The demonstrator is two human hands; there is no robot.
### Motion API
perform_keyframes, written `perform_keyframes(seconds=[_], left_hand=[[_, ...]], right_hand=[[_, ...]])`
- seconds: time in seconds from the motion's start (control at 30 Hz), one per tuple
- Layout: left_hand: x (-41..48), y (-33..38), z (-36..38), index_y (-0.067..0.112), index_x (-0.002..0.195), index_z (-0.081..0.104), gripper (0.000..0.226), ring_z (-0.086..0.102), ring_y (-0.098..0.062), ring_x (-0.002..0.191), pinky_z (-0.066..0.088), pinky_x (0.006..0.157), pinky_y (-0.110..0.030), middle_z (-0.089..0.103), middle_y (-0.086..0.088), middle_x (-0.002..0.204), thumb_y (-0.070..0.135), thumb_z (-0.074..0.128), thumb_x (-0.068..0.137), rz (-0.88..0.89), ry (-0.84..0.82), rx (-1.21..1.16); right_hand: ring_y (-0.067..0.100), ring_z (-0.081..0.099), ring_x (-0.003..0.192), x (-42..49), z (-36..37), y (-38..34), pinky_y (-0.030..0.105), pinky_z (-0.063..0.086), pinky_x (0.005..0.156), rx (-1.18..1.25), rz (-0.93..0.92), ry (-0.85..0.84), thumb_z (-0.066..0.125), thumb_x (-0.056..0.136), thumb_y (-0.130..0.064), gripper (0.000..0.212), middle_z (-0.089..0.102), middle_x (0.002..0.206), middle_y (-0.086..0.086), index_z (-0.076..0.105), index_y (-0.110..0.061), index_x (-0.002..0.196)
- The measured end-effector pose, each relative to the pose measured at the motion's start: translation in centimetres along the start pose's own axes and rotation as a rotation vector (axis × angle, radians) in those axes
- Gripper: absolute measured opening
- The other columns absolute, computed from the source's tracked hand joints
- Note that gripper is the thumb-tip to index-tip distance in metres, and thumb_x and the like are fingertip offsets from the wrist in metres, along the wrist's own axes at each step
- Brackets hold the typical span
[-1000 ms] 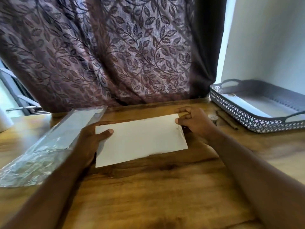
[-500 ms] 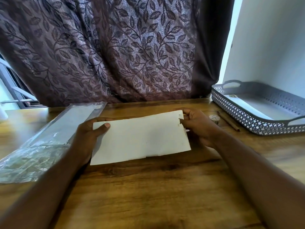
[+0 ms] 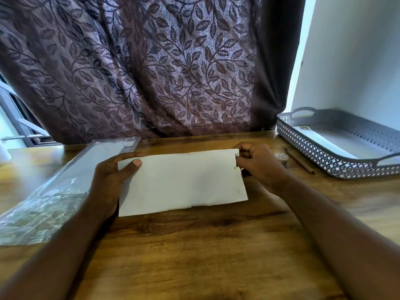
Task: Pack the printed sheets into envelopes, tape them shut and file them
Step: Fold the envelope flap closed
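A white envelope (image 3: 181,182) is held between both hands, tilted up off the wooden table (image 3: 194,252). My left hand (image 3: 108,180) grips its left end, thumb on the front face and fingers behind. My right hand (image 3: 257,165) pinches the top right corner, fingers curled. A grey perforated tray (image 3: 303,148) at the right holds a white envelope (image 3: 324,141) with a stamp-like mark. A small tape roll (image 3: 281,159) lies just right of my right hand.
A clear plastic sleeve (image 3: 54,191) with paper inside lies on the left of the table. A thin brown pencil (image 3: 300,161) rests between the tape roll and the tray. A patterned curtain (image 3: 151,72) hangs behind the table's far edge.
The envelope has come up from lying flat on the table and is now tilted towards me. My right hand has shifted from resting at its right edge to pinching the top corner.
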State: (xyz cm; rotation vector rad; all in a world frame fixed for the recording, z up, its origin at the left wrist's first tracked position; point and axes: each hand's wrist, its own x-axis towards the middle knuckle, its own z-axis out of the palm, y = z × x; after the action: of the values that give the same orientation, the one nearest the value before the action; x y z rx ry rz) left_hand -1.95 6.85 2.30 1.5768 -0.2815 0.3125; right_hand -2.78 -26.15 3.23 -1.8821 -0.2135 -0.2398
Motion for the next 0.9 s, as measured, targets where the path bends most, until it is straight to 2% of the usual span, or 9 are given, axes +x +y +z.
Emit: perform_keyframes(seconds=[0.13,0.23,0.33,0.4,0.5,0.6,0.73,0.8,0.9], left_hand=[[0.0,0.0,-0.3,0.029,0.093,0.079,0.017,0.074,-0.024,0.096,0.061,0.080,-0.035,0.078,-0.002,0.102,0.031,0.066,0.082,0.017,0.012,-0.008],[-0.3,0.3,0.1,0.031,0.089,0.080,0.020,0.075,-0.018,0.091,0.062,0.073,-0.028,0.079,0.002,0.098,0.022,0.062,0.089,0.037,0.024,-0.021],[-0.3,0.4,0.2,0.037,0.083,0.080,0.031,0.075,-0.010,0.084,0.059,0.062,-0.020,0.078,0.010,0.091,0.017,0.059,0.094,0.057,0.039,-0.005],[-0.2,0.2,0.0,0.035,0.089,0.079,0.022,0.075,-0.014,0.087,0.060,0.066,-0.026,0.078,0.008,0.096,0.021,0.062,0.093,0.055,0.042,0.018],[-0.1,0.0,-0.2,0.025,0.099,0.075,0.016,0.074,-0.017,0.092,0.060,0.073,-0.030,0.078,0.006,0.101,0.020,0.061,0.094,0.057,0.043,0.050],[0.2,-0.3,-0.6,0.022,0.104,0.074,0.016,0.073,-0.019,0.098,0.057,0.084,-0.039,0.077,0.005,0.105,0.022,0.061,0.095,0.055,0.068,0.058],[0.6,-0.7,-1.4,0.025,0.107,0.074,0.017,0.069,-0.023,0.105,0.054,0.093,-0.047,0.075,0.003,0.111,0.026,0.062,0.096,0.053,0.129,0.105],[0.7,-0.7,-1.5,0.027,0.107,0.073,0.016,0.067,-0.021,0.107,0.053,0.097,-0.048,0.074,0.004,0.113,0.027,0.060,0.098,0.070,0.156,0.145],[0.9,-0.8,-1.6,0.027,0.108,0.073,0.016,0.066,-0.024,0.111,0.051,0.100,-0.050,0.073,0.003,0.116,0.027,0.061,0.098,0.074,0.179,0.160]], right_hand=[[0.019,0.077,0.085,0.1,-0.1,-0.2,0.037,0.064,0.070,-0.017,0.009,-0.018,0.066,0.094,-0.008,0.012,0.079,0.091,0.004,0.070,-0.010,0.105],[0.018,0.077,0.084,0.0,0.0,-0.4,0.038,0.064,0.069,-0.059,0.010,-0.034,0.065,0.096,-0.012,0.009,0.079,0.090,0.003,0.069,-0.012,0.104],[0.026,0.076,0.078,0.1,0.1,-0.2,0.051,0.064,0.067,-0.105,-0.020,0.054,0.063,0.098,-0.014,0.011,0.077,0.085,0.007,0.072,-0.008,0.094],[0.036,0.071,0.071,0.3,0.1,0.1,0.058,0.059,0.061,-0.182,-0.061,0.155,0.063,0.097,-0.017,0.018,0.072,0.075,0.013,0.069,-0.005,0.084],[0.029,0.065,0.059,0.5,0.0,0.2,0.054,0.059,0.059,-0.283,-0.111,0.219,0.062,0.094,-0.014,0.008,0.067,0.061,0.003,0.066,-0.012,0.087],[0.019,0.072,0.072,0.2,-0.2,-0.4,0.046,0.061,0.067,-0.099,-0.048,0.124,0.065,0.093,-0.004,0.019,0.076,0.078,0.003,0.068,-0.020,0.101],[0.024,0.075,0.099,0.0,-0.4,-0.5,0.037,0.061,0.074,0.203,0.100,-0.112,0.068,0.087,0.008,0.041,0.077,0.108,0.009,0.063,-0.012,0.122],[0.025,0.074,0.105,0.1,-0.4,-0.4,0.038,0.061,0.077,0.248,0.152,-0.168,0.070,0.083,0.012,0.050,0.076,0.114,0.010,0.062,-0.011,0.126],[0.025,0.074,0.104,0.0,-0.4,-0.3,0.043,0.061,0.088,0.194,0.238,-0.208,0.069,0.082,0.014,0.044,0.076,0.112,0.012,0.067,-0.004,0.122]])
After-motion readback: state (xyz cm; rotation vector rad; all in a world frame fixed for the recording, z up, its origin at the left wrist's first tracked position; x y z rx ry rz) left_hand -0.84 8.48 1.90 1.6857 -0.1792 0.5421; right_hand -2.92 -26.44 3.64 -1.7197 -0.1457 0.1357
